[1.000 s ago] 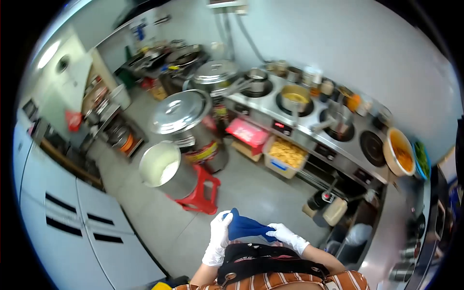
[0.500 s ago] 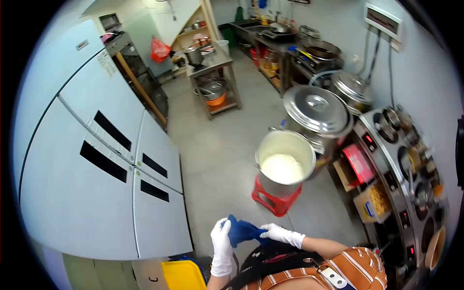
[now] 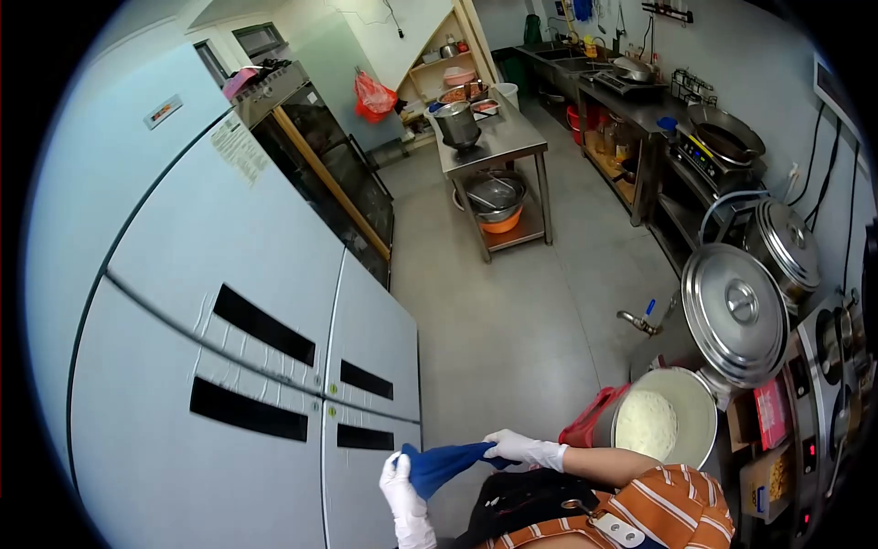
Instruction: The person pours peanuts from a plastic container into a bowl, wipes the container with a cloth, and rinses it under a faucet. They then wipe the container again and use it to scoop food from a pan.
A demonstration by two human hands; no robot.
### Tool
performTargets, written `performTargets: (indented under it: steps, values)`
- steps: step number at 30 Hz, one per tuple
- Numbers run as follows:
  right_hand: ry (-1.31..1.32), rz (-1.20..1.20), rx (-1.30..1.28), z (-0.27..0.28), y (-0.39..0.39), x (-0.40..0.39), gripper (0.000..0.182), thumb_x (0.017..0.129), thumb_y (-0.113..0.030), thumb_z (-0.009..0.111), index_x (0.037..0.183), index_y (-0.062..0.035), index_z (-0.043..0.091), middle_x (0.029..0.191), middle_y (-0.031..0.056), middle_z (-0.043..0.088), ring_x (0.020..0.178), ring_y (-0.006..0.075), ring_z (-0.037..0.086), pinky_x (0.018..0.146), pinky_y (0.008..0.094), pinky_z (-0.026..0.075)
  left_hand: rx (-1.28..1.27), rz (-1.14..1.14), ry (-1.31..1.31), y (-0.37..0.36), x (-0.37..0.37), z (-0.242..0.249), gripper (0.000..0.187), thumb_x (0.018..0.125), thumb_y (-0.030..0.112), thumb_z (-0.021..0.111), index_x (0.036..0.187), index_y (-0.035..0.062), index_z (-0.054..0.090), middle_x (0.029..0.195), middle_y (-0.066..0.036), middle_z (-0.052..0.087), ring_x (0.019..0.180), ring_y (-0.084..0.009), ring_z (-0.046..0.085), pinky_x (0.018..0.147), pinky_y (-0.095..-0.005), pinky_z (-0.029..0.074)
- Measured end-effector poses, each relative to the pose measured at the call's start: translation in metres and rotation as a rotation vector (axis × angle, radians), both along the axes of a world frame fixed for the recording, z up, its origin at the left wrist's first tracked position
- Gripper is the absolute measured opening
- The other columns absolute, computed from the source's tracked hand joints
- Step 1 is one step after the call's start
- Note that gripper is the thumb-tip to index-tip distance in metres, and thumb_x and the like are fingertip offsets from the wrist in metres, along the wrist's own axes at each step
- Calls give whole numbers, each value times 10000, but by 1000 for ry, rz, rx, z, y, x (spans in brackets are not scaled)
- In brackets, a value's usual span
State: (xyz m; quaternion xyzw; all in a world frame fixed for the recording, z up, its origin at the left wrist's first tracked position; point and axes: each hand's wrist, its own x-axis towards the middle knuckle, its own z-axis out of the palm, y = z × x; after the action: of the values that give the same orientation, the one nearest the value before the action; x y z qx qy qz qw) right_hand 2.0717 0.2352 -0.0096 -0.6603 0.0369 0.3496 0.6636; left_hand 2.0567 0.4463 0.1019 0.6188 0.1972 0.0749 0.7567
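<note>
A blue cloth (image 3: 444,468) stretches between my two hands in front of my body. My left hand (image 3: 402,499), in a white glove, pinches its left end. My right hand (image 3: 514,446), gloved too, grips the other end, where the cloth is bunched up. To the right of my right hand stands a tall metal pot (image 3: 702,412) with a pale, creamy mass inside. A red plastic stool (image 3: 585,423) shows beside the pot, partly hidden by it.
A tall refrigerator (image 3: 247,220) lines the left. Ahead stands a steel table (image 3: 512,137) holding a pot (image 3: 455,123). On the right are a large lidded pot (image 3: 732,316) with a tap (image 3: 640,320), a second lidded pot (image 3: 785,242) and a cooker (image 3: 823,357).
My view has turned and moved, so the refrigerator looks nearer and the pot with the creamy mass sits lower and farther right. The blue cloth is pulled out longer between my hands.
</note>
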Motion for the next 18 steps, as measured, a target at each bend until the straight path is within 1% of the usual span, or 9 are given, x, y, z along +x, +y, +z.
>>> performTargets:
  steps: [2,5,6,8,9,10,12,13,18]
  values:
    - [-41,6,33,-15,2,45,172,818,-133,609,962,-41,627,710,17,571,627,113,505,579,270,420,-51,15,-5,-2,48,6,105,893,65,539,950,2,600,829,-63,622,713,-154,604,658,-283,519]
    - [-96,96,-81,-9,-20,116,243,842,-178,600,1031,-26,607,790,49,602,729,145,550,662,275,437,-95,-20,32,-7,132,-6,115,890,69,549,955,-9,601,827,-64,624,722,-153,600,671,-274,506]
    - [-139,26,-62,-25,-28,134,237,848,-166,595,1030,-15,607,824,69,617,753,151,562,703,278,442,-101,-34,30,-19,164,-8,115,890,69,549,955,-9,601,827,-64,624,722,-153,600,671,-274,506]
    - [-22,-142,13,-23,-54,165,219,850,-148,588,1016,-7,609,845,79,630,776,151,569,727,276,443,78,-170,31,-44,222,-9,133,878,69,566,968,-21,604,832,-58,624,748,-140,586,702,-260,480]
    - [-112,-127,-54,-42,-69,184,195,846,-134,591,993,-9,616,845,68,631,774,145,569,728,273,443,75,-237,25,-60,252,-13,148,865,71,578,973,-25,612,839,-48,624,773,-122,568,724,-252,457]
    - [24,-290,47,-41,-84,196,172,826,-111,604,970,-19,621,796,40,610,724,127,547,707,261,435,59,-309,37,-76,285,-23,153,855,78,592,966,-23,621,850,-39,624,782,-108,559,723,-243,451]
    - [53,-441,39,-38,-119,223,178,828,-116,610,977,-19,624,806,33,614,731,121,549,706,264,439,118,-476,16,-124,343,-32,160,851,83,602,968,-23,625,856,-35,627,783,-99,557,721,-230,441]
    - [53,-457,26,-33,-140,236,178,828,-116,610,977,-19,624,806,33,614,731,121,549,706,264,439,91,-547,44,-153,367,-30,164,849,86,607,970,-24,625,860,-34,627,784,-98,557,722,-226,438]
    - [118,-866,24,-14,-240,284,214,829,-108,615,1027,-25,624,835,13,623,721,103,547,702,238,436,-61,-903,135,-300,469,-28,163,857,83,604,989,-12,618,876,-27,624,785,-91,559,727,-219,449]
